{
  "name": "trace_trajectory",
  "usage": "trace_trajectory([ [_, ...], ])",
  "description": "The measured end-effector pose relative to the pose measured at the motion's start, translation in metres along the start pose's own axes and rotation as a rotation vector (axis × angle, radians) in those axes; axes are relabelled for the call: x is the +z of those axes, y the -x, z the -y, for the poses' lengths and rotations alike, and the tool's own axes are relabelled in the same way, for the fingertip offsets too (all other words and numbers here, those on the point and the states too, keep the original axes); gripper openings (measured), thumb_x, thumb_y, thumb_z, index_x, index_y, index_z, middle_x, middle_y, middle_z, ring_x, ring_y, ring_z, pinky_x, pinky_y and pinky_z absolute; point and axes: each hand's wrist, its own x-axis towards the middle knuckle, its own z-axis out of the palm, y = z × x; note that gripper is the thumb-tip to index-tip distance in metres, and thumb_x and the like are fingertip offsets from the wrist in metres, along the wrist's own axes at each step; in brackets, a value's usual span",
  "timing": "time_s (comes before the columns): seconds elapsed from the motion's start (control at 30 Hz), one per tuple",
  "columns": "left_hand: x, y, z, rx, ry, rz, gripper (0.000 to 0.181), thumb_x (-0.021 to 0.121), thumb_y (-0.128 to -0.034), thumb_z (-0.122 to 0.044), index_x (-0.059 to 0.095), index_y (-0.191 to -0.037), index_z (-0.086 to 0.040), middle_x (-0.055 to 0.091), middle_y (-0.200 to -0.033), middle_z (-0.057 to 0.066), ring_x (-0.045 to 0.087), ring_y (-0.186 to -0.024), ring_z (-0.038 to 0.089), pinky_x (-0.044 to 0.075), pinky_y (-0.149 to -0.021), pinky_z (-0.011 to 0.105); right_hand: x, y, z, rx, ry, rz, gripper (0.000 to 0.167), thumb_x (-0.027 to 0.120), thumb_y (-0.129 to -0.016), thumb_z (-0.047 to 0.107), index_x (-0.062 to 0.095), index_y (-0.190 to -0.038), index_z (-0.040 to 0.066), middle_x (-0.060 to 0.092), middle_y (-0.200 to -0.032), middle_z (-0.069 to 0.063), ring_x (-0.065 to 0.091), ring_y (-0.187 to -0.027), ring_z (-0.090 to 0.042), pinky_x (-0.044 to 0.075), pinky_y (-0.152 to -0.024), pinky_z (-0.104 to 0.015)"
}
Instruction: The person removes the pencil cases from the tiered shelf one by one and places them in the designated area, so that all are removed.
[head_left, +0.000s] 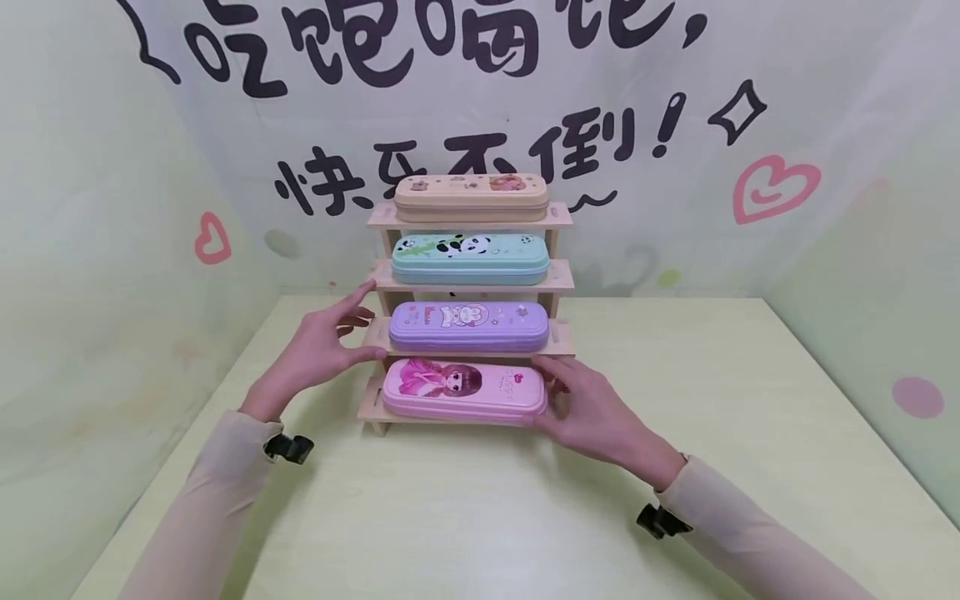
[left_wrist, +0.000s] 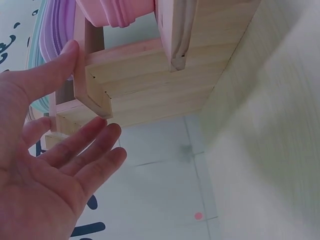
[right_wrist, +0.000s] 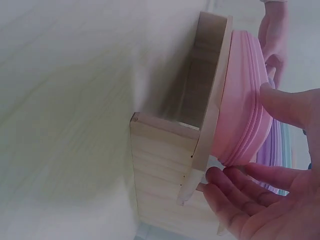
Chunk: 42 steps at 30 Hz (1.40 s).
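Note:
A pink pencil case [head_left: 517, 390] with a doll picture lies on the lowest step of a wooden tiered rack [head_left: 562, 338]. My right hand [head_left: 592, 410] pinches its right end; in the right wrist view the thumb presses the pink side [right_wrist: 239, 95] and the fingers curl at the end. My left hand [head_left: 313, 343] is at the rack's left side, fingers spread, its thumb touching a step's edge in the left wrist view. Above sit a purple pencil case [head_left: 510, 325], a teal panda pencil case [head_left: 517, 260] and a beige pencil case [head_left: 471, 200], one per step.
The rack stands on a pale table [head_left: 675, 367] near the back wall [head_left: 675, 225], which carries large dark lettering and pink hearts. Side walls [head_left: 97, 275] enclose the table. Each wrist wears a black strap clip [head_left: 289, 448].

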Motion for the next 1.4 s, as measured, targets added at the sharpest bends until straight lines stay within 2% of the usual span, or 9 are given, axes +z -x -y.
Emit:
trace_trajectory([
  [0.17,0.002,0.001,0.003,-0.013,0.026,0.01,0.109,0.094,-0.0828,-0.023,0.027,-0.169,-0.027,0.066,-0.135,0.022,0.064,-0.124,0.042,0.052,-0.109,0.056,0.006,-0.002,-0.002,-0.012,-0.039,0.022,0.082,0.094,-0.081,0.025,0.055,-0.149,-0.001,0.061,-0.146,-0.014,0.06,-0.131,-0.03,0.055,-0.108,-0.046],
  [0.43,0.001,0.0,0.004,-0.011,0.071,0.003,0.107,0.094,-0.0829,-0.019,0.03,-0.168,-0.028,0.066,-0.134,0.021,0.063,-0.126,0.04,0.052,-0.109,0.055,0.005,-0.009,-0.006,-0.006,-0.11,0.039,0.068,0.092,-0.081,0.016,0.063,-0.141,0.002,0.067,-0.136,-0.009,0.066,-0.118,-0.023,0.06,-0.099,-0.043],
  [0.63,0.002,0.001,0.004,-0.017,0.117,0.003,0.106,0.093,-0.0835,-0.015,0.031,-0.168,-0.028,0.065,-0.135,0.021,0.062,-0.127,0.04,0.052,-0.11,0.054,0.0,-0.007,-0.008,0.011,-0.145,0.065,0.068,0.091,-0.081,0.009,0.061,-0.142,0.001,0.065,-0.137,-0.01,0.065,-0.119,-0.026,0.059,-0.102,-0.046],
  [0.73,0.002,0.0,0.007,-0.024,0.143,0.0,0.105,0.093,-0.0835,-0.016,0.031,-0.168,-0.031,0.065,-0.137,0.02,0.061,-0.129,0.038,0.052,-0.11,0.053,-0.002,-0.008,-0.01,0.028,-0.138,0.081,0.073,0.092,-0.08,0.014,0.06,-0.144,0.0,0.064,-0.14,-0.011,0.065,-0.12,-0.025,0.059,-0.102,-0.045],
  [0.83,0.002,-0.001,0.01,-0.032,0.184,0.002,0.105,0.093,-0.0834,-0.015,0.032,-0.167,-0.033,0.063,-0.138,0.019,0.06,-0.13,0.038,0.051,-0.111,0.053,-0.002,-0.009,-0.01,0.041,-0.126,0.092,0.078,0.094,-0.08,0.02,0.058,-0.146,-0.001,0.064,-0.14,-0.013,0.066,-0.114,-0.025,0.062,-0.096,-0.043],
  [0.97,0.002,-0.002,0.013,-0.038,0.221,0.008,0.105,0.093,-0.0833,-0.013,0.033,-0.167,-0.034,0.063,-0.139,0.019,0.059,-0.131,0.038,0.05,-0.111,0.053,-0.002,-0.01,-0.01,0.042,-0.121,0.099,0.077,0.094,-0.08,0.021,0.059,-0.144,-0.002,0.065,-0.137,-0.014,0.066,-0.108,-0.024,0.064,-0.09,-0.039],
  [1.4,0.002,-0.004,0.016,-0.035,0.235,0.02,0.105,0.092,-0.0834,-0.013,0.032,-0.167,-0.034,0.064,-0.136,0.018,0.06,-0.129,0.038,0.051,-0.111,0.051,-0.003,-0.009,-0.007,0.072,-0.116,0.114,0.078,0.093,-0.081,0.023,0.058,-0.146,-0.004,0.065,-0.138,-0.014,0.065,-0.113,-0.024,0.06,-0.096,-0.042],
])
